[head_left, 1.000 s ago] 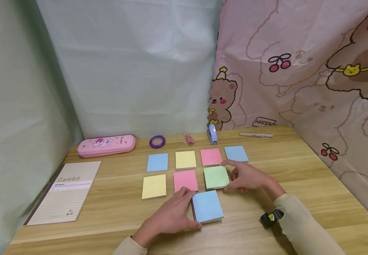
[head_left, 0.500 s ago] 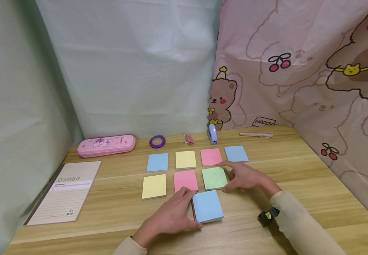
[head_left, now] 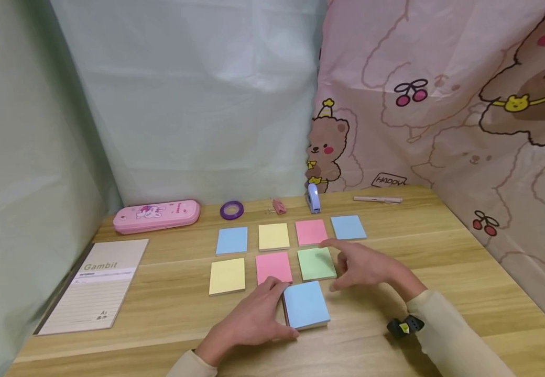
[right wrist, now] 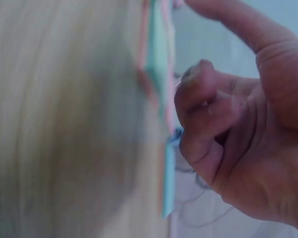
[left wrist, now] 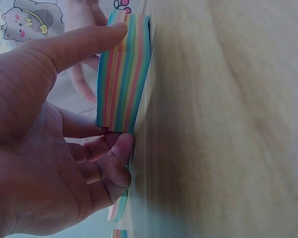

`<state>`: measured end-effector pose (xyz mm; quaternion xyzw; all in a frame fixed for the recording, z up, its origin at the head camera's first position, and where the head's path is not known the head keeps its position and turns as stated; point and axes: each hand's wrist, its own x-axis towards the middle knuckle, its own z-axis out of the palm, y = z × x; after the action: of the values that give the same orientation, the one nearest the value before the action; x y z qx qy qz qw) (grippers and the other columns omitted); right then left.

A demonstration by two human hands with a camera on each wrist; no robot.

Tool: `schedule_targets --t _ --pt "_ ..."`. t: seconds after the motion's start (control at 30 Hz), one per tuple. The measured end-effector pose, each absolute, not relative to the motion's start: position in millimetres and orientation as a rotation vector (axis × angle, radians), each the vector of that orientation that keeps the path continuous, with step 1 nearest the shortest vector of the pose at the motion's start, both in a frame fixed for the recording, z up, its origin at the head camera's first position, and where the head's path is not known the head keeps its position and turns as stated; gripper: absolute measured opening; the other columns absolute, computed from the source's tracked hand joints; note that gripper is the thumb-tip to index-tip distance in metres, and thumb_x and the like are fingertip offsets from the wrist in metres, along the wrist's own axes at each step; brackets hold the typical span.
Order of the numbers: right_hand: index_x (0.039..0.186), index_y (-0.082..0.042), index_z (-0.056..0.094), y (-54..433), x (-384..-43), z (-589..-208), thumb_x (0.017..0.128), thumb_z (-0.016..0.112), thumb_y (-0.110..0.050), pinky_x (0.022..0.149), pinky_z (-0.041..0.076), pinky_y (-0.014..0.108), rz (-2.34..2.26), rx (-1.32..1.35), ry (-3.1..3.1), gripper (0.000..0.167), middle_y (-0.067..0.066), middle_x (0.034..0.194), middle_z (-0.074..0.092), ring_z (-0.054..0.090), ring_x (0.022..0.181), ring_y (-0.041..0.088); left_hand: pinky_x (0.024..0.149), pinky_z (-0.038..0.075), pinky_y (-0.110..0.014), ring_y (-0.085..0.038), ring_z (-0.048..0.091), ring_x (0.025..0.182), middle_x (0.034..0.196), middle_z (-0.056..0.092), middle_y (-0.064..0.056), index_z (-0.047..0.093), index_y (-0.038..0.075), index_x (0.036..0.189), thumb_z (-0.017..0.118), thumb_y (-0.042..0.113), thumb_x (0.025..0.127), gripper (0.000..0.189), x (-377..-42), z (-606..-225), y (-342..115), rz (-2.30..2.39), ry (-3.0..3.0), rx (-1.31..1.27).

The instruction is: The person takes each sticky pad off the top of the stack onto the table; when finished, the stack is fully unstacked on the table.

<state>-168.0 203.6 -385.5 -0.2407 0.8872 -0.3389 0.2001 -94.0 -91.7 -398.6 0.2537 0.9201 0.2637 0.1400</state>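
Observation:
My left hand [head_left: 258, 317] holds a thick sticky note pad [head_left: 306, 306] with a blue top, its thumb on the near edge and fingers on the left and far edges. In the left wrist view, striped coloured layers show along the side of that sticky note pad [left wrist: 121, 74]. Just right of a green sticky note pad [head_left: 317, 263], my right hand [head_left: 367, 263] hovers, index finger over the pad's far edge and thumb off its near right corner. Nothing is in this hand; its other fingers bend loosely. The green pad lies right of a pink pad [head_left: 273, 266], partly hidden by my left hand.
A yellow pad [head_left: 227, 276] completes the front row; behind it lie blue [head_left: 232, 240], yellow [head_left: 274, 236], pink [head_left: 311, 232] and blue pads [head_left: 348, 227]. Farther back are a pencil case [head_left: 156, 216], tape [head_left: 232, 210], binder clip [head_left: 279, 207], stapler [head_left: 313, 199] and pen [head_left: 378, 199]. A notebook [head_left: 93, 285] lies left.
The green pad has slid slightly left beside the pink one, and my right hand has let go and drawn back a little. My left hand stays on the thick pad.

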Motion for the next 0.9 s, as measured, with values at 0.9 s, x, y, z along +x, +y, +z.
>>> schedule_targets --t 0.9 --pt "0.141 -0.019 0.052 170 -115 -385 0.073 0.096 -0.037 0.060 0.043 0.024 -0.791 -0.775 2.526 0.084 -0.011 0.074 0.059 0.049 0.067 0.004 0.106 0.053 -0.041 -0.018 0.055 0.117 0.131 0.054 -0.003 0.052 0.005 0.150 0.095 0.044 0.073 0.096 -97 -399 -91 0.799 2.637 0.718"
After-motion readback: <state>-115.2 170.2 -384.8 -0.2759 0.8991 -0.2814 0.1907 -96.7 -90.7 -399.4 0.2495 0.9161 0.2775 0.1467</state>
